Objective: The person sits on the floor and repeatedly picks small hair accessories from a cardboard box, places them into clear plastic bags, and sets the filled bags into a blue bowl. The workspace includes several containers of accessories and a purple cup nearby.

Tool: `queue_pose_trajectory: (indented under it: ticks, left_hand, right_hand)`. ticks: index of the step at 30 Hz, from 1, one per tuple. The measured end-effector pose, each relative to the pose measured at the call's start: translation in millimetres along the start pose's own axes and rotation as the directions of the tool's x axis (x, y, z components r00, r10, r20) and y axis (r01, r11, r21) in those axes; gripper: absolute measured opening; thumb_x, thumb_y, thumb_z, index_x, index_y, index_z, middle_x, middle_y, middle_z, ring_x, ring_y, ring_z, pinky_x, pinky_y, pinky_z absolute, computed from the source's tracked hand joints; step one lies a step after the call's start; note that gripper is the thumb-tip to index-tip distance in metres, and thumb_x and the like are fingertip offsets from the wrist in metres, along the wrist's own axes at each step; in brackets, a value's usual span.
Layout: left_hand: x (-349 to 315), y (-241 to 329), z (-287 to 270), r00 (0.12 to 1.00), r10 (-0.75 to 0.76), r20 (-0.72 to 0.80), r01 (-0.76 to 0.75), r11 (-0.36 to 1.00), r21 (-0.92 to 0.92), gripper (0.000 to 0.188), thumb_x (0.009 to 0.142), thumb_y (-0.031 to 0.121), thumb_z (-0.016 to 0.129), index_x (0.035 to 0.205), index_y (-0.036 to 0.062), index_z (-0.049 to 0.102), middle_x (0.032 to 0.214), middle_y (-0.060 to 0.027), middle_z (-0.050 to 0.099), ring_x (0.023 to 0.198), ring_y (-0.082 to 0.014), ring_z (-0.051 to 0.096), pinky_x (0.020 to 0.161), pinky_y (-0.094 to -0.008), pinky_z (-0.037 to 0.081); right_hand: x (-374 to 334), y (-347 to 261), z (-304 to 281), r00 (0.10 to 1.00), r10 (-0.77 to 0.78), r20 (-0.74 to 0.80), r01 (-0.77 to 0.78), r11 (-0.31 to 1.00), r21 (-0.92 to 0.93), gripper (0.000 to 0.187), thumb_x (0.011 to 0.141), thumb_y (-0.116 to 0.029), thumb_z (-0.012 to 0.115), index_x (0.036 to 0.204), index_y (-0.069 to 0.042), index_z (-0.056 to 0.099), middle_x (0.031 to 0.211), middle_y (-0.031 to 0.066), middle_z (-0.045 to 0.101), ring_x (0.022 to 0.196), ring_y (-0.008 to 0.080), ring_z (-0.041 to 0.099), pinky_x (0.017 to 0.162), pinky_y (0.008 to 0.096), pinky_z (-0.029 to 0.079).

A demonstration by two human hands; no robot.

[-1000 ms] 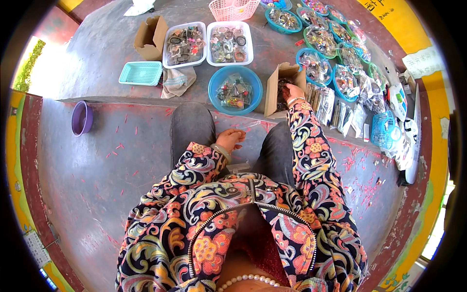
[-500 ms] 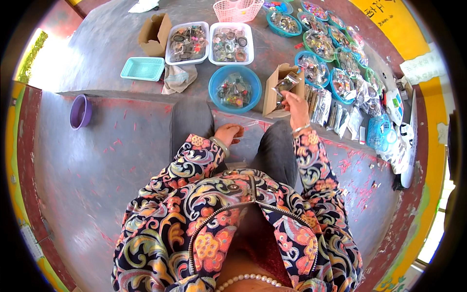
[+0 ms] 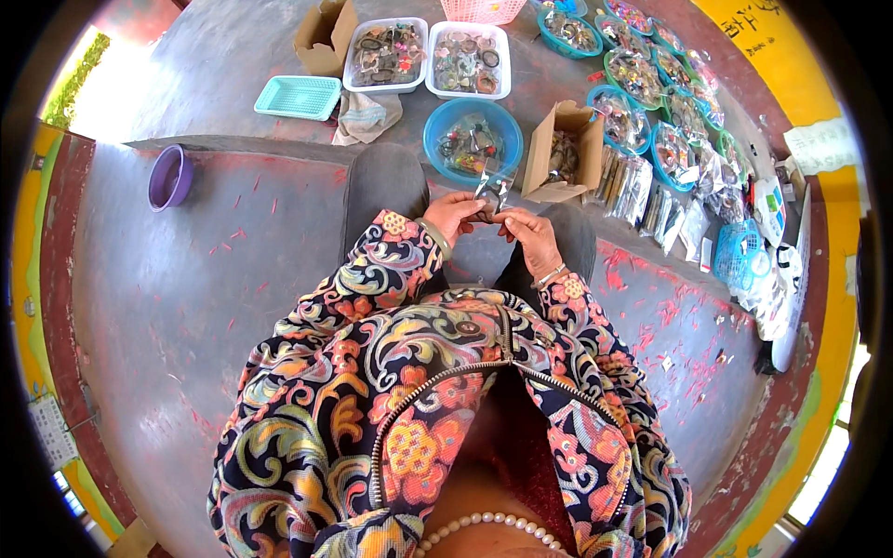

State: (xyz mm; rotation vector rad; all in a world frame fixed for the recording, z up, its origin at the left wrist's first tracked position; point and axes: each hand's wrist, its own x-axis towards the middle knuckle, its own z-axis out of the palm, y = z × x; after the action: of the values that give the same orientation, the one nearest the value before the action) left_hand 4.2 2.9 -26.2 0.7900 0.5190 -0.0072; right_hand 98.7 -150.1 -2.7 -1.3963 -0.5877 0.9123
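The person sits on a grey step with knees up, and both hands meet in front of the knees. The left hand [image 3: 453, 213] and the right hand [image 3: 530, 230] hold one small clear plastic bag [image 3: 493, 186] between them. The fingers of both hands are pinched shut on the bottom of the bag, and its shiny top sticks up above the fingertips. Something small and dark sits between the fingers (it is too small to tell what it is).

Just past the hands is a round blue bowl [image 3: 473, 139] with small shiny bits in it. Right beside it, on the right, stands an open cardboard box [image 3: 561, 153] with brown things inside. Further back are two white trays [image 3: 428, 58] side by side, full of small dark pieces. A flat teal basket [image 3: 299, 97] lies to their left, and a crumpled grey cloth [image 3: 365, 115] lies near it. Another cardboard box [image 3: 326, 35] stands behind the teal basket.

A purple cup [image 3: 170, 177] sits alone, far off to the left on the step. Off to the right is a row of green and blue bowls [image 3: 642, 79] with colourful little things, and many clear packets [image 3: 651, 200] lie next to them. A pink basket [image 3: 482, 9] peeks in at the top edge.
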Motion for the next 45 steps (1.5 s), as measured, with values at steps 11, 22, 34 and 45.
queue_pose_trajectory:
  ticks: [11, 22, 34, 45]
  left_hand:
    - [7.0, -11.6, -3.6, 0.998, -0.066, 0.011, 0.066, 0.998, 0.000, 0.013, 0.075, 0.003, 0.057, 0.087, -0.0014, 0.055, 0.082, -0.0070, 0.060, 0.073, -0.0111, 0.057, 0.060, -0.0175, 0.045]
    - [10.5, -18.8, -2.9, 0.996, -0.073, 0.052, 0.077, 0.995, -0.058, 0.013, 0.077, 0.002, 0.053, 0.088, -0.0060, 0.053, 0.085, -0.0121, 0.058, 0.080, -0.0193, 0.059, 0.072, -0.0265, 0.050]
    - [7.4, -17.2, -1.0, 0.998, -0.068, -0.019, 0.068, 0.998, -0.012, 0.011, 0.077, 0.006, 0.056, 0.083, -0.0027, 0.053, 0.081, -0.0093, 0.059, 0.074, -0.0168, 0.059, 0.065, -0.0248, 0.050]
    - [9.5, -17.8, -2.6, 0.996, -0.069, -0.062, 0.070, 0.998, 0.004, 0.010, 0.075, 0.004, 0.057, 0.083, -0.0028, 0.054, 0.081, -0.0092, 0.060, 0.072, -0.0147, 0.059, 0.062, -0.0203, 0.050]
  right_hand:
    - [3.3, 9.4, -3.7, 0.966, 0.150, -0.209, -0.130, 0.986, 0.107, 0.016, 0.075, -0.018, 0.060, 0.081, -0.003, 0.058, 0.067, -0.0015, 0.054, 0.062, 0.0064, 0.049, 0.052, 0.0191, 0.035]
    - [3.5, 14.9, -4.2, 0.966, 0.121, -0.229, -0.116, 0.993, 0.034, 0.014, 0.074, -0.015, 0.062, 0.078, -0.002, 0.059, 0.066, -0.0020, 0.054, 0.057, 0.0045, 0.047, 0.050, 0.0177, 0.035]
    - [5.4, 19.8, -5.8, 0.978, 0.120, -0.169, -0.115, 0.993, 0.036, 0.016, 0.074, -0.019, 0.061, 0.074, -0.003, 0.060, 0.065, -0.0017, 0.054, 0.057, 0.0045, 0.047, 0.050, 0.0183, 0.034]
    - [3.7, 13.7, -4.5, 0.972, 0.178, -0.153, -0.148, 0.971, 0.185, 0.017, 0.074, -0.020, 0.062, 0.078, -0.004, 0.059, 0.066, -0.0008, 0.055, 0.062, 0.0058, 0.048, 0.052, 0.0193, 0.035]
